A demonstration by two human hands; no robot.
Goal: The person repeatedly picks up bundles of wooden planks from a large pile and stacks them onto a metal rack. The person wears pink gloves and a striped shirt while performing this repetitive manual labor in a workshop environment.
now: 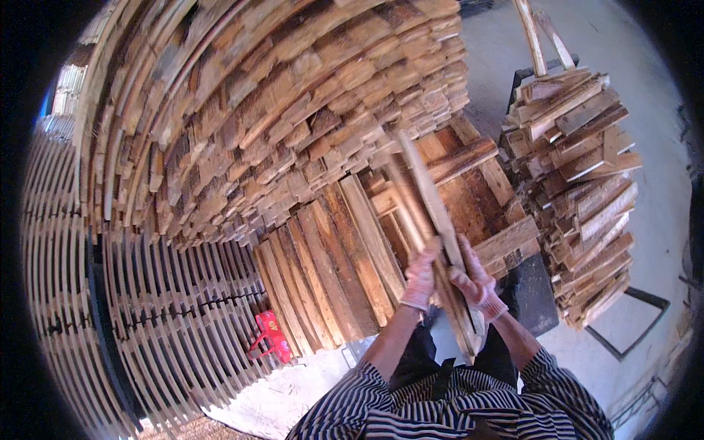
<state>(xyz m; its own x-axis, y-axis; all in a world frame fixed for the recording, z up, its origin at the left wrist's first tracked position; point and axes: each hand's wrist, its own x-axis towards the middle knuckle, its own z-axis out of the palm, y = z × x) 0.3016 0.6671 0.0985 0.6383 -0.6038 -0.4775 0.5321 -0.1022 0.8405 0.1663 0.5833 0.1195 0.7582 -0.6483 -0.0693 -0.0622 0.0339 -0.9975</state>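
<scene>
Lumber stack (315, 95) beyond; fingers (473, 273) flank planks (438, 220).

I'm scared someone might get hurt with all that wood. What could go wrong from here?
The wooden boards between the left hand and right hand might slip and bump the person's legs, since their near ends point that way. The pile on the right has pieces sticking out unevenly, so a knock could send some sliding. The tall stack also has jutting ends that an arm might catch on.
</scene>
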